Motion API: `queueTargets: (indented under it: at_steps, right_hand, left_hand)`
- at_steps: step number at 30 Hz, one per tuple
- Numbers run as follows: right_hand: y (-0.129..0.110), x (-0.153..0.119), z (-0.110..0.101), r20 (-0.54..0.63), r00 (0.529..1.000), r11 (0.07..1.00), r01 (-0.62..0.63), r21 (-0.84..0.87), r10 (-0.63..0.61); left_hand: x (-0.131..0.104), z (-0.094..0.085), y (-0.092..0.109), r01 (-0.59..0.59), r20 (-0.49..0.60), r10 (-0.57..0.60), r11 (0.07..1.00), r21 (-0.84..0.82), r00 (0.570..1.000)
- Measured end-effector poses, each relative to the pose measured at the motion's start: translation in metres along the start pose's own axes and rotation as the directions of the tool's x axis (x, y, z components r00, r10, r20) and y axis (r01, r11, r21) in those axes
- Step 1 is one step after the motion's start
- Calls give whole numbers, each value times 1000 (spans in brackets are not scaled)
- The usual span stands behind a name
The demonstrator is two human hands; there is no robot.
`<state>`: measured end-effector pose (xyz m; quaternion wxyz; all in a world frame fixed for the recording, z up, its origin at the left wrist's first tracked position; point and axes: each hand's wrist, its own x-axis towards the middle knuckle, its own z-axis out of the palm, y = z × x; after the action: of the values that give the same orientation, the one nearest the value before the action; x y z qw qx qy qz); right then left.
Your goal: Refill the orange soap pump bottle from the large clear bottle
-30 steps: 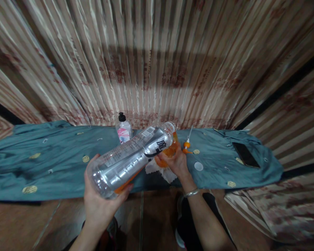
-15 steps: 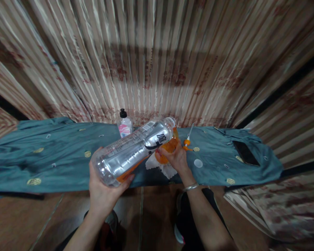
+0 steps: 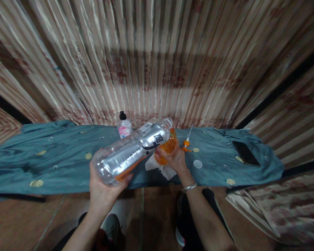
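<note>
My left hand (image 3: pixel 106 191) is wrapped round the base of a large clear plastic bottle (image 3: pixel 131 153) with a silver and orange label. The bottle is tilted, its neck raised toward the upper right and close to the mouth of an orange bottle. My right hand (image 3: pixel 176 157) grips that translucent orange bottle (image 3: pixel 162 157), which leans over a crumpled white tissue (image 3: pixel 153 164). Whether the two mouths touch, I cannot tell. An orange pump head (image 3: pixel 186 143) with a clear tube lies to the right of my right hand.
A clear bottle with a black cap and pink label (image 3: pixel 124 129) stands behind the large bottle. A white round disc (image 3: pixel 197 164) and a black phone (image 3: pixel 246 152) lie to the right on the green cloth (image 3: pixel 68 153). A striped curtain (image 3: pixel 146 69) hangs behind.
Both hands keep their grips, and the two bottles have shifted only slightly to the left. The view has moved a little; the things on the cloth stay in place.
</note>
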<state>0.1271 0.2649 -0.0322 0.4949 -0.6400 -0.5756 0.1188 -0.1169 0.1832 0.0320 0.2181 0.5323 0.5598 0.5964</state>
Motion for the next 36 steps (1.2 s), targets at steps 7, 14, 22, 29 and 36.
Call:
queueTargets:
  at_steps: [7, 14, 22, 29, 36]
  right_hand:
    - [2, -2, 2, -6, 1000, 999, 28, -17, -28]
    - [0, -1, 2, 5, 1000, 1000, 7, -23, -7]
    - [0, -3, 2, 19, 1000, 1000, 14, -17, -13]
    - [1, -4, 1, 18, 999, 1000, 31, -1, -31]
    - [-1, -3, 1, 24, 1000, 1000, 12, -1, -12]
  left_hand:
    - [0, -7, -13, -31, 46, 30, 999, 19, 999]
    - [-6, -11, -15, 8, 46, -9, 1000, 20, 999]
    - [-8, -8, -14, 111, 16, -110, 993, -42, 994]
    - [-11, -8, -6, 66, 16, -66, 998, 20, 998]
    - [-9, -11, -13, 91, 63, -94, 995, 46, 994]
